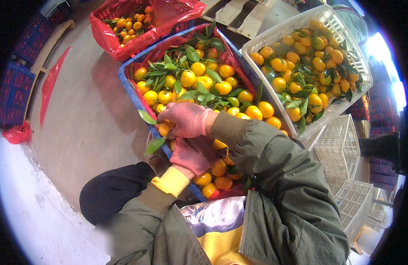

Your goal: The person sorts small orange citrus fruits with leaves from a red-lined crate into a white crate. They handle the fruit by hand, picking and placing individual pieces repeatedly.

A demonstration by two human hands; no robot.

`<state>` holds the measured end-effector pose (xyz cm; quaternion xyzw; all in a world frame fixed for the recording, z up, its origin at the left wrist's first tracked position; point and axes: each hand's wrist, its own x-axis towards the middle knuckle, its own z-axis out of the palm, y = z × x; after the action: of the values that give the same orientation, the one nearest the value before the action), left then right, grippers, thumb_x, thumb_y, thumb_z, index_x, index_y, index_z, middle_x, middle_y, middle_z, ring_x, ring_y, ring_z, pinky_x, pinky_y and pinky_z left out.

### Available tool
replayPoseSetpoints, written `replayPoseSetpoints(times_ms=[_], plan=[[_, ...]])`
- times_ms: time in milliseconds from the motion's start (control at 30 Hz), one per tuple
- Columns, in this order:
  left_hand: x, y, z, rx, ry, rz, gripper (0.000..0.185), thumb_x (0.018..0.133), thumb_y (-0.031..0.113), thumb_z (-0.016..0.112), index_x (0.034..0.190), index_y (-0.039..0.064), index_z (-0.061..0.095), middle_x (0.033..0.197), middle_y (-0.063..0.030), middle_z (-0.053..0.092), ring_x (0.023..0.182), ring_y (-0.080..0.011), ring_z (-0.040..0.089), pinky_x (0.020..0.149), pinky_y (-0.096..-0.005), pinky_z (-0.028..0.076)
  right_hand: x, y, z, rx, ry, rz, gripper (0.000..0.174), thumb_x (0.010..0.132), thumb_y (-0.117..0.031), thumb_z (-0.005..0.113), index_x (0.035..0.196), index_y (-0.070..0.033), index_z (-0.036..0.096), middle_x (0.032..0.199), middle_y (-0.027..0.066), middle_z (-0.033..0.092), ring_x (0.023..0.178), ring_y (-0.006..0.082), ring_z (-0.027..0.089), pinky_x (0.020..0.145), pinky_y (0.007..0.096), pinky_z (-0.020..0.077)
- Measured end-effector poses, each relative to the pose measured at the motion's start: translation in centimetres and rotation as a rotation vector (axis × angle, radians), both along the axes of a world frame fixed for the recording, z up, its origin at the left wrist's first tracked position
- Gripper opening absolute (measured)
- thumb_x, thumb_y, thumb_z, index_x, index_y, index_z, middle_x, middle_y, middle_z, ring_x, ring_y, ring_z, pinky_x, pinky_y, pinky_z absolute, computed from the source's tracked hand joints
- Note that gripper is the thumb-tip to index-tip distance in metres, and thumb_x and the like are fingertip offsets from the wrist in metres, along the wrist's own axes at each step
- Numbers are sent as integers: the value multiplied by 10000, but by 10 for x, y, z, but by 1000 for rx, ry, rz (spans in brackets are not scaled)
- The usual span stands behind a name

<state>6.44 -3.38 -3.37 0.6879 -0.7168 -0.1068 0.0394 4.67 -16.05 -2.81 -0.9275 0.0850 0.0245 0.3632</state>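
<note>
My right hand [184,119], in a worn pink knit glove, reaches across my left hand with its fingers bent down at the left side of a blue plastic crate [131,76]. A mandarin orange [164,129] touches or sits just under those fingers; whether it is gripped cannot be seen. Below and partly under the right wrist lies my left hand [197,154], gloved alike, its fingertips hidden among the fruit. The crate has a red plastic liner [141,102] and is full of mandarins with green leaves [192,53]. Two leaves [155,145] stick out over its left edge.
A white plastic crate [353,96] of leafy mandarins adjoins at the right. Beyond the blue crate stands a red-lined crate [104,43] with smaller orange fruit. Empty white crates [336,145] stand lower right, a wooden pallet [237,16] at the top. Red plastic [53,82] lies on the floor.
</note>
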Motion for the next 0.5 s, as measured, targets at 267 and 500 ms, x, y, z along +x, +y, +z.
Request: replayPoseSetpoints(times_ms=[267, 500], plan=[[5, 4, -19, 383, 388, -94, 777, 951, 602, 392, 1587, 171, 277, 1650, -92, 263, 1511, -311, 247, 1231, -451, 197, 5, 24, 7, -172, 215, -159, 265, 731, -147, 732, 978, -71, 674, 914, 183, 702, 913, 380, 702, 773, 488, 561], [13, -3, -33, 9, 80, -235, 659, 936, 525, 477, 1464, 130, 470, 1500, -162, 460, 1402, -316, 418, 1180, -460, 286, 15, 48, -1, -210, 298, -436, 458, 823, -220, 698, 1254, -103, 599, 1158, 164, 662, 1147, 344, 639, 975, 495, 511]])
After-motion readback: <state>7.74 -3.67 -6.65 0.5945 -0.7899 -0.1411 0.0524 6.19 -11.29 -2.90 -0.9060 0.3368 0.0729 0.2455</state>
